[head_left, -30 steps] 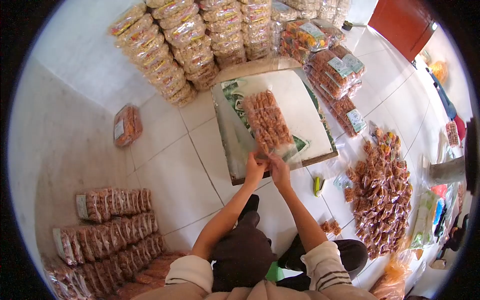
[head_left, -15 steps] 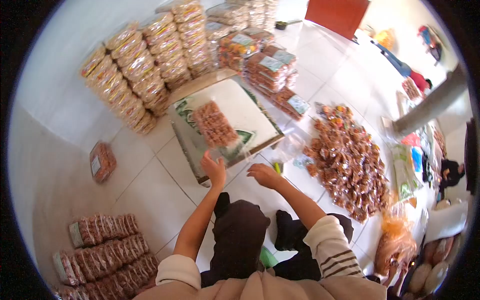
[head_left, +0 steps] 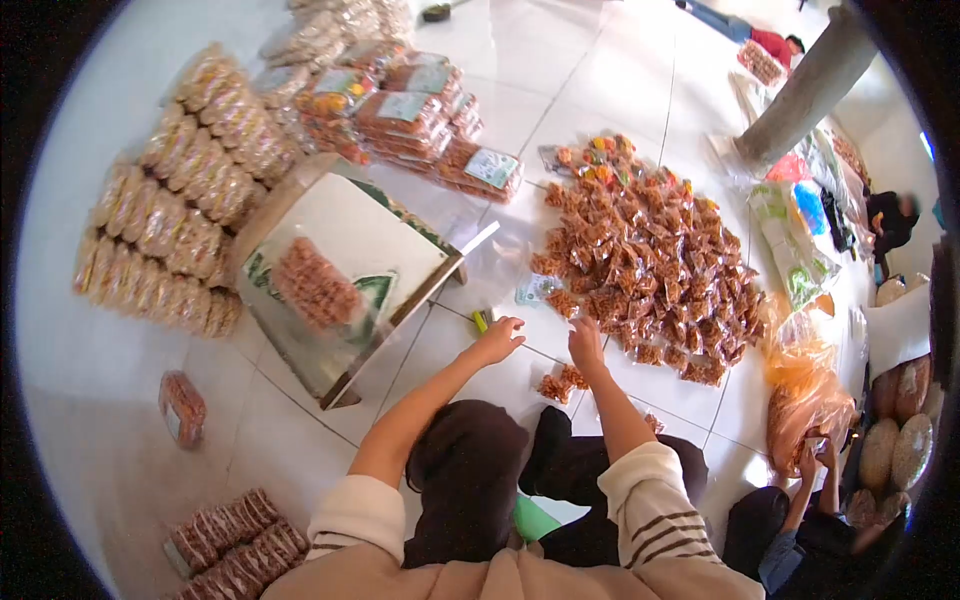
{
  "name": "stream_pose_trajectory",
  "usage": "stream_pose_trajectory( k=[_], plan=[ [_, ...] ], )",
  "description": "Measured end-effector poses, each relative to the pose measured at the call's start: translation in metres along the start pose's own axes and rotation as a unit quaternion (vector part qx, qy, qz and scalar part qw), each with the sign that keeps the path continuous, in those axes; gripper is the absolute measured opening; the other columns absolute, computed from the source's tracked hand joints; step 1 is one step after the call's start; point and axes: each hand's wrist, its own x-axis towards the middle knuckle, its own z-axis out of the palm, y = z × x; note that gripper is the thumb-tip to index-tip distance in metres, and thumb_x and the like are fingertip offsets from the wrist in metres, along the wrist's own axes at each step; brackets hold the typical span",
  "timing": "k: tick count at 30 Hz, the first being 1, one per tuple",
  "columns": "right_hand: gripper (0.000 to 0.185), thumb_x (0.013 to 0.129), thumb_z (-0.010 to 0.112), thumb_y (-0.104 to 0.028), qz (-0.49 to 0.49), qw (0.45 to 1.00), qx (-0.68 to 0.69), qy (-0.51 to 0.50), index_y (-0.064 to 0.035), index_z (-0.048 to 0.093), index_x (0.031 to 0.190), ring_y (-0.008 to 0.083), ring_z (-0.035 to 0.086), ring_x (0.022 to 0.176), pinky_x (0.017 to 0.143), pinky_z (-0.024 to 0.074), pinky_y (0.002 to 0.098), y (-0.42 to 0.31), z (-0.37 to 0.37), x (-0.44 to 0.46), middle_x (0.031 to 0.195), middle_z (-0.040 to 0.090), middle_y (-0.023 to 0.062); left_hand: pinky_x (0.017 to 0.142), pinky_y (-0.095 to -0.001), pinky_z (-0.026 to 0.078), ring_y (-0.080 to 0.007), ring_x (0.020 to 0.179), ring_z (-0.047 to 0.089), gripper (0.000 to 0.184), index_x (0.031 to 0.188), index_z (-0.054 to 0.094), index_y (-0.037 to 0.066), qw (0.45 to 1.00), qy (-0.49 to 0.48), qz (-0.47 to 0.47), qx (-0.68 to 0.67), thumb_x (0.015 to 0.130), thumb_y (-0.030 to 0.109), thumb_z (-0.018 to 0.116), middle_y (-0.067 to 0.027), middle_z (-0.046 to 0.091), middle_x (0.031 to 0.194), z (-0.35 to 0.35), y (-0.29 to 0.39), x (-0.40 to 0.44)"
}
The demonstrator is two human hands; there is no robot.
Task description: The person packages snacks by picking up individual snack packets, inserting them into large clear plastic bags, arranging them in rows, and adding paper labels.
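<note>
My left hand [head_left: 498,341] hovers over the tiles beside a green-handled tool [head_left: 481,321], its fingers apart and holding nothing visible. Close by on the right, my right hand [head_left: 586,347] reaches to the near edge of a heap of small clear packets [head_left: 650,255] with brown contents. Its fingers look slightly spread, with no packet visible in them. A few loose packets [head_left: 562,382] lie just below that hand. On the low table [head_left: 400,235], left of my left hand, lies a larger flat pack of brown pieces [head_left: 315,283].
Stacked bags [head_left: 165,235] line the wall at left, with labelled packs [head_left: 405,110] behind the table. Long packs [head_left: 240,545] lie at lower left. A grey pillar [head_left: 805,90] stands at upper right. Another person's hands [head_left: 815,460] work by an orange plastic bag [head_left: 805,400].
My view has swung right. Both hands have moved from the table's near edge to the packet heap, leaving the flat pack on the table.
</note>
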Motion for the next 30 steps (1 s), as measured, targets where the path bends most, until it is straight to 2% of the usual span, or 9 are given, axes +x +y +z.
stream_pose_trajectory(
  k=[2,4,6,12,15,20,23,26,30],
  plan=[
    [0.035,0.069,0.049,0.005,-0.101,0.993,0.019,0.058,0.0005,0.057,0.102,0.033,0.048,0.102,0.089,0.0389,0.0381,-0.01,0.012,0.011,0.108,0.051,0.0197,0.088,-0.0359,0.039,-0.0296,0.101,0.049,0.04,0.112,0.044,-0.002,0.978,0.087,0.116,0.148,0.078,0.014,0.057,-0.0185,0.05,0.108,0.022,-0.023,0.021],
    [0.04,0.069,0.047,0.007,-0.128,0.991,0.031,0.027,0.0019,0.051,0.109,0.0331,0.045,0.107,0.093,0.0355,0.0373,-0.006,0.041,0.022,0.112,0.049,0.0196,0.096,-0.0394,0.032,-0.032,0.114,0.038,0.051,0.121,0.037,-0.003,0.988,0.03,0.085,0.126,0.076,0.014,0.057,-0.02,0.039,0.123,0.034,-0.036,0.043],
    [0.05,0.071,0.043,0.007,-0.186,0.981,-0.012,-0.051,0.0036,0.041,0.121,0.0321,0.034,0.12,0.102,0.0262,0.0374,-0.006,0.062,0.032,0.125,0.041,0.0192,0.1,-0.0435,0.026,-0.0331,0.122,0.029,0.06,0.127,0.03,-0.002,0.956,0.111,0.145,0.23,0.076,0.014,0.057,-0.0209,0.03,0.13,0.041,-0.045,0.062],
    [0.052,0.078,0.046,-0.003,-0.164,0.984,-0.06,-0.024,-0.0006,0.032,0.128,0.0293,0.025,0.126,0.104,0.0205,0.0416,0.0,0.074,0.041,0.135,0.03,0.013,0.102,-0.0467,0.02,-0.0301,0.129,0.018,0.076,0.132,0.024,0.0,0.927,0.077,0.111,0.349,0.071,0.023,0.063,-0.0142,0.022,0.138,0.026,-0.05,0.057],
    [0.053,0.082,0.047,-0.016,-0.115,0.982,-0.148,-0.023,-0.007,0.03,0.131,0.0242,0.022,0.128,0.104,0.0194,0.0417,-0.003,0.077,0.018,0.137,0.029,0.0049,0.1,-0.0469,0.022,-0.0282,0.127,0.021,0.076,0.131,0.028,0.003,0.914,0.08,0.129,0.375,0.069,0.027,0.065,-0.0131,0.024,0.138,0.033,-0.05,0.046],
    [0.049,0.081,0.053,-0.021,-0.054,0.99,-0.13,0.028,-0.006,0.037,0.125,0.0254,0.035,0.118,0.097,0.0266,0.0418,-0.012,0.091,-0.001,0.129,0.037,0.0077,0.092,-0.0451,0.03,-0.0273,0.116,0.034,0.061,0.119,0.04,0.003,0.925,0.084,0.122,0.35,0.069,0.026,0.065,-0.0144,0.037,0.125,0.047,-0.042,0.036],
    [0.052,0.076,0.061,-0.026,0.155,0.976,-0.078,0.133,-0.0049,0.039,0.118,0.0306,0.04,0.106,0.088,0.032,0.0421,-0.025,0.087,0.023,0.113,0.044,0.0121,0.087,-0.042,0.033,-0.0288,0.104,0.04,0.055,0.113,0.041,0.001,0.962,0.124,0.031,0.241,0.069,0.022,0.066,-0.0167,0.042,0.11,0.043,-0.032,0.056],
    [0.058,0.071,0.066,-0.026,0.279,0.953,-0.056,0.106,-0.0036,0.038,0.117,0.0312,0.04,0.102,0.086,0.033,0.0423,-0.031,0.083,0.048,0.112,0.043,0.0129,0.085,-0.0394,0.036,-0.0326,0.099,0.041,0.061,0.116,0.036,-0.001,0.934,0.27,-0.003,0.232,0.068,0.019,0.067,-0.0188,0.039,0.107,0.04,-0.029,0.076],
    [0.066,0.065,0.072,-0.028,0.322,0.941,-0.004,0.102,-0.006,0.037,0.116,0.0319,0.038,0.104,0.086,0.0316,0.0438,-0.027,0.093,0.06,0.11,0.043,0.0142,0.084,-0.0398,0.036,-0.0343,0.099,0.041,0.065,0.118,0.03,-0.005,0.944,0.254,-0.057,0.201,0.066,0.008,0.066,-0.0226,0.036,0.109,0.046,-0.028,0.089]
  ],
)
